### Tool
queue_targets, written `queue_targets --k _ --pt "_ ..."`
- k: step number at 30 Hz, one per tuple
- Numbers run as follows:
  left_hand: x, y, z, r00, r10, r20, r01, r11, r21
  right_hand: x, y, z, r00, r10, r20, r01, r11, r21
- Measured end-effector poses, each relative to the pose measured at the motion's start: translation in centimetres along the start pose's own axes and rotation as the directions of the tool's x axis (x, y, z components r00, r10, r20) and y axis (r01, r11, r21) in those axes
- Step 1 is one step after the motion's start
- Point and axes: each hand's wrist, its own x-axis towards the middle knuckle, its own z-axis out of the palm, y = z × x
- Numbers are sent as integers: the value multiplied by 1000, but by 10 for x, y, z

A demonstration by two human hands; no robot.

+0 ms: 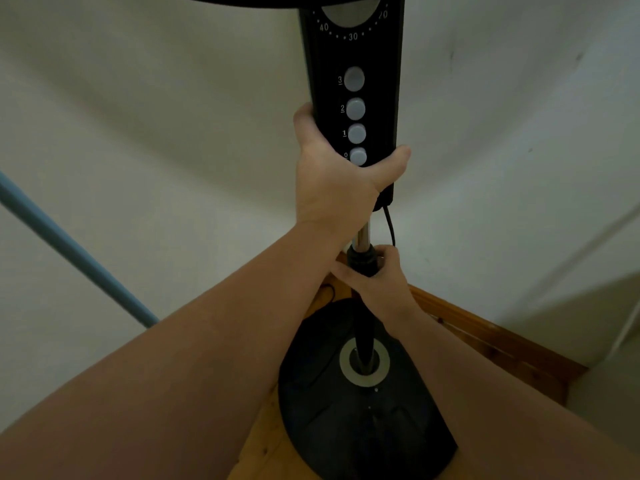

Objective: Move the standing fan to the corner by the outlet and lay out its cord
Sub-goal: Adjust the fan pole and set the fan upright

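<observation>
Where two white walls (173, 116) meet, the standing fan (377, 81) is seen upright, its round black base (346, 427) over the wooden floor (263, 445) close to the wooden skirting board (485, 337). Whether the base rests on the boards or is lifted just clear of them cannot be told.

The lower end of the black control column (381, 57) is grasped by the left hand (332, 181). Its fingers (304, 123) are wrapped round the column's left edge, and its thumb (394, 161) is hooked over the right edge, just beside the lowest of the four grey speed buttons (356, 109).

Lower down, below a short length of bare chrome tube (362, 235), the black height collar (362, 259) is gripped by the right hand (381, 282). Its fingers (388, 254) are curled tightly round the collar from the right, and the thumb (341, 271) is pressed against it from the left.

A thin black cord (390, 226) hangs from the foot of the control column and is lost behind the right hand's fingers. A dark loop, apparently of the same cord, lies on the floor by the skirting board.

A blue pole (69, 252) slants across the left wall.
</observation>
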Motion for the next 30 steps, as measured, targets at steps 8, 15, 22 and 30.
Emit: queue_targets --k 8,15,22,30 --pt "-2 -1 0 1000 -1 5 1 1000 6 0 2 -3 996 -7 86 6 1000 7" --pt "-3 -2 0 1000 -6 11 6 1000 7 2 3 0 999 -33 31 35 997 -66" --pt "-8 -5 0 999 -35 3 35 999 0 2 2 2 999 -38 -35 36 998 -46" --pt "-15 -10 1 997 -76 -1 76 997 10 1 1 1 998 -27 52 33 993 -110"
